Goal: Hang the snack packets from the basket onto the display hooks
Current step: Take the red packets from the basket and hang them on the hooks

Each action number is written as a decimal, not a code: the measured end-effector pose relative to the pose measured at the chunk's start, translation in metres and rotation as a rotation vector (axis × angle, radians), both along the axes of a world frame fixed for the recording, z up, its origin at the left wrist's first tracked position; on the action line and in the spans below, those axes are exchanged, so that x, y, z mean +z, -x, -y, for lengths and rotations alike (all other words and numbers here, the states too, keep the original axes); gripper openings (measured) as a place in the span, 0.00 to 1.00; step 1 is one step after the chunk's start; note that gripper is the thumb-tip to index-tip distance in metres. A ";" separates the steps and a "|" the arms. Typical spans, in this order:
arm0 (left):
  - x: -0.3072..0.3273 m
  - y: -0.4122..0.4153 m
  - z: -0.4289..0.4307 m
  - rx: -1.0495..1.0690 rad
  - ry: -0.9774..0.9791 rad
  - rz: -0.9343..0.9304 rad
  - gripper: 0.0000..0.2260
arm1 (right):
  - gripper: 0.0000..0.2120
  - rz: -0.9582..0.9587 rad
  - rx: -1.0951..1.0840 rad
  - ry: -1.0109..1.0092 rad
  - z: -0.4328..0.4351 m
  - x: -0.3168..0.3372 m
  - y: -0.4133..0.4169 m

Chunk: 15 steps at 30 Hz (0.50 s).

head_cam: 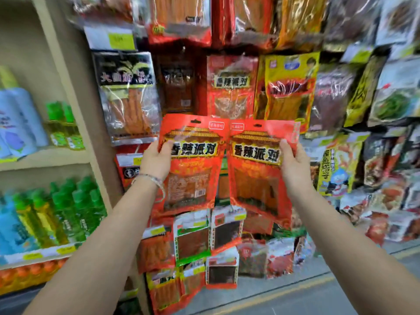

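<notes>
Left hand [156, 159]: clamped on the left edge of a red snack packet [191, 173], thumb across the front label. Beaded bracelet [151, 179] on that wrist.
Right hand [293, 164]: clamped on the right edge of a second red packet [256, 178], thumb on the front.
Both packets are upright and side by side, with their inner edges meeting. They are held in front of the display, not hung.
Behind them: a hanging red packet [231, 85] with the same label, and a yellow packet [288, 87] just beside it.
Far left: a shelf [45, 155] with green bottles [75, 208].
</notes>
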<state>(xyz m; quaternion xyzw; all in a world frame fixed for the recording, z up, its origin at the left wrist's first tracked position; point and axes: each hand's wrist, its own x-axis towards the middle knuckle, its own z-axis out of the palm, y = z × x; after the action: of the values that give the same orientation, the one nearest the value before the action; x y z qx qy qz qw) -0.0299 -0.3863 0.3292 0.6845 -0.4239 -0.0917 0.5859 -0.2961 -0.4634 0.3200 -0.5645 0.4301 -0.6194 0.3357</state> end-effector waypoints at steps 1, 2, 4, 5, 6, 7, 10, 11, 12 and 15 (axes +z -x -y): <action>0.007 -0.002 0.011 0.032 0.019 0.000 0.13 | 0.07 -0.004 -0.001 0.009 0.015 0.010 -0.002; 0.014 -0.004 0.020 0.061 0.035 -0.005 0.15 | 0.07 -0.011 0.002 0.022 0.031 0.019 -0.003; 0.024 -0.010 0.038 0.075 0.057 -0.028 0.17 | 0.20 -0.004 0.015 0.047 0.057 0.037 -0.009; 0.030 -0.013 0.048 0.072 0.061 -0.026 0.19 | 0.25 0.003 0.017 0.067 0.068 0.047 -0.012; 0.034 -0.016 0.056 0.070 0.062 -0.020 0.22 | 0.25 0.011 0.020 0.097 0.079 0.055 -0.015; 0.037 -0.017 0.064 0.071 0.064 -0.012 0.23 | 0.24 0.023 0.021 0.123 0.088 0.063 -0.018; 0.047 -0.017 0.088 0.059 0.083 0.030 0.24 | 0.24 0.086 0.036 0.137 0.118 0.084 -0.028; 0.050 -0.016 0.095 0.048 0.085 0.032 0.24 | 0.26 0.104 0.042 0.130 0.126 0.091 -0.031; 0.053 -0.014 0.101 0.041 0.083 0.025 0.24 | 0.28 0.122 0.058 0.120 0.135 0.098 -0.034; 0.062 -0.010 0.116 0.026 0.071 0.001 0.23 | 0.29 0.153 0.115 0.092 0.157 0.118 -0.042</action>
<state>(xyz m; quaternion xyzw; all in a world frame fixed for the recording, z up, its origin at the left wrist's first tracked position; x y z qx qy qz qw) -0.0203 -0.5019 0.3911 0.6688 -0.4182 -0.0689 0.6108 -0.2538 -0.6204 0.4383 -0.5540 0.3414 -0.6596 0.3761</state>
